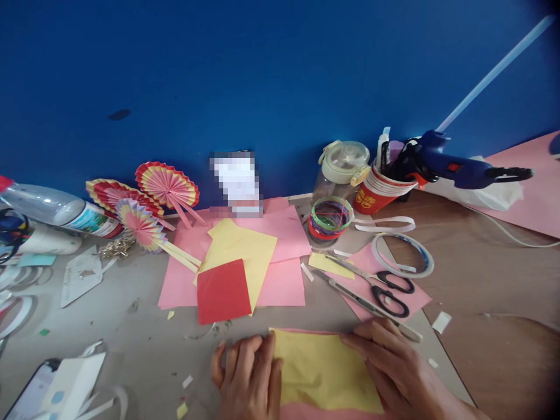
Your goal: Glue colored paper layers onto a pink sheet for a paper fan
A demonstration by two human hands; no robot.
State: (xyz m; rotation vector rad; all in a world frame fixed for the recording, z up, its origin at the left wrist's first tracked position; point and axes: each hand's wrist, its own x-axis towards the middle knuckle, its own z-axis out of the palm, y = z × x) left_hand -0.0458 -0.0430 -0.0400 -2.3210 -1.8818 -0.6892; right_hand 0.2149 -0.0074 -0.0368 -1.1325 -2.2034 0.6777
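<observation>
A yellow sheet of paper (pixel 326 368) lies at the front of the desk on top of a pink sheet (pixel 332 412), whose edges show above and below it. My left hand (pixel 249 376), fingers bent, grips the yellow paper at its left edge and upper left corner. At the upper right corner, my right hand (pixel 394 364) has its fingers pressed on the sheet, its thumb along the right side. Scissors (pixel 378 286) with black handles and a grey utility knife (pixel 371 306) lie just beyond the right hand. Past the left hand is a red paper square (pixel 224 291).
Yellow paper (pixel 245 251) lies on pink sheets (pixel 284 286). Folded paper fans (pixel 167 185) stand against the blue partition (pixel 271 76). A tape roll (pixel 402 255), a lidded bottle (pixel 341 166), stacked paper cups (pixel 378 189) and a glue gun (pixel 455 163) are right; a plastic bottle (pixel 48 204) lies left.
</observation>
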